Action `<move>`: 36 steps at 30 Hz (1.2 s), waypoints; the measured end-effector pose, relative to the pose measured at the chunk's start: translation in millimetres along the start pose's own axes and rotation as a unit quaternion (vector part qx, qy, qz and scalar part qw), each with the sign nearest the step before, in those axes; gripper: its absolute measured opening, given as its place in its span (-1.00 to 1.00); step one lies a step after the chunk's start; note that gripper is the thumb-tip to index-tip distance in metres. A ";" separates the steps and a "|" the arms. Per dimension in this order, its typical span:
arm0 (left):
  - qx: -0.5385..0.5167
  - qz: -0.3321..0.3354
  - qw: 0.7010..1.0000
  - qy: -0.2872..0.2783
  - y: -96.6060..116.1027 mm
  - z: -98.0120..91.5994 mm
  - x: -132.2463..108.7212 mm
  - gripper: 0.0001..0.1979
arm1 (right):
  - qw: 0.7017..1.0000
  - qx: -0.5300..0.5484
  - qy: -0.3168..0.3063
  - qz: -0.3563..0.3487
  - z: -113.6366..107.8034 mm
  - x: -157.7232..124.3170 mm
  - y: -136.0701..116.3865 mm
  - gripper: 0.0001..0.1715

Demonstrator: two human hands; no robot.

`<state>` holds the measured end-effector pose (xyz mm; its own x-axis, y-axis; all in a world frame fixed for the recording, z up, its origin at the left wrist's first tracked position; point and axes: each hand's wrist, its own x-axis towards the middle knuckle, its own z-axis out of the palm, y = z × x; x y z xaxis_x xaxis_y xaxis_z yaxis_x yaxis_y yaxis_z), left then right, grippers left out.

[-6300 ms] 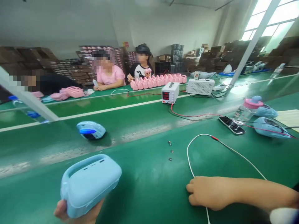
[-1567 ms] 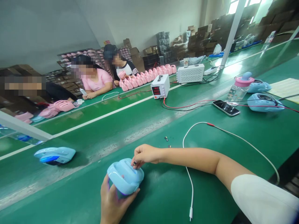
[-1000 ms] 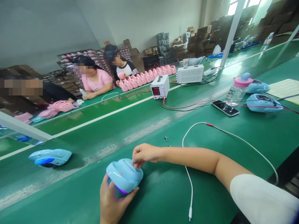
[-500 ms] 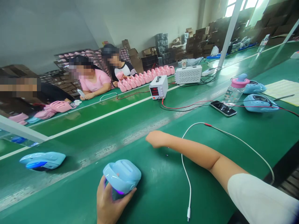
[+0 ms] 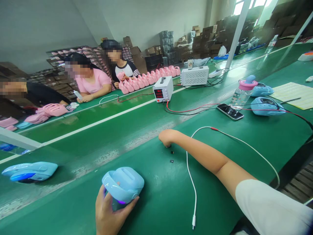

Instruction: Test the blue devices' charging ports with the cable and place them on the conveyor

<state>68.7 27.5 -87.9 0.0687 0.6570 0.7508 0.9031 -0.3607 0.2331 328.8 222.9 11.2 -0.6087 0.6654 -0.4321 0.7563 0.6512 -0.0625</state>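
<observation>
My left hand (image 5: 111, 209) is wrapped round a light blue plastic device (image 5: 124, 184) with a loop handle; a purple glow shows on its underside. It is held at the near side of the green work surface (image 5: 151, 209). My right arm reaches forward, and my right hand (image 5: 167, 137) bends down to the surface with its fingers mostly hidden behind the wrist. Close to it lie two tiny black pieces that look like memory cards, the nearer card (image 5: 171, 161) and the farther card (image 5: 172, 152). Something small and dark shows under the fingertips. A white cable (image 5: 192, 182) runs beneath my right forearm.
Another blue device (image 5: 31, 171) lies at left. A phone (image 5: 230, 111), a bottle with a pink lid (image 5: 241, 94), blue devices (image 5: 267, 107) and a paper sheet (image 5: 295, 94) are at right. Beyond stands a power supply (image 5: 163, 89) with wires; co-workers sit opposite behind pink devices (image 5: 149, 78).
My right hand has shifted slightly and bent further down, so both small cards now show beside it. My left hand keeps its hold on the blue device. The view has turned a little right.
</observation>
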 end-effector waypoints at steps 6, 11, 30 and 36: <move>0.014 -0.008 1.000 0.003 4.0 0.5 3.2 -0.36 | 0.999 0.012 0.036 0.016 -4.3 -4.5 2.3 -0.66; 0.021 -0.022 1.000 0.008 5.9 2.0 2.4 -0.37 | 0.999 0.029 0.037 0.011 -10.4 -14.8 -0.7 -0.68; 0.116 -0.025 0.990 -0.079 7.2 2.7 24.3 -0.26 | 0.977 0.105 -0.050 -0.178 62.2 -28.7 -109.1 -0.47; 0.112 -0.047 0.990 -0.077 8.7 1.5 17.0 -0.24 | 0.976 0.131 -0.011 -0.174 71.2 -24.9 -104.9 -0.62</move>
<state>78.4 36.5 -74.0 0.0280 0.7797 0.6255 0.9786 -0.1489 0.1417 281.7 112.0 -35.6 -0.8370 0.4098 -0.3627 0.5411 0.7189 -0.4364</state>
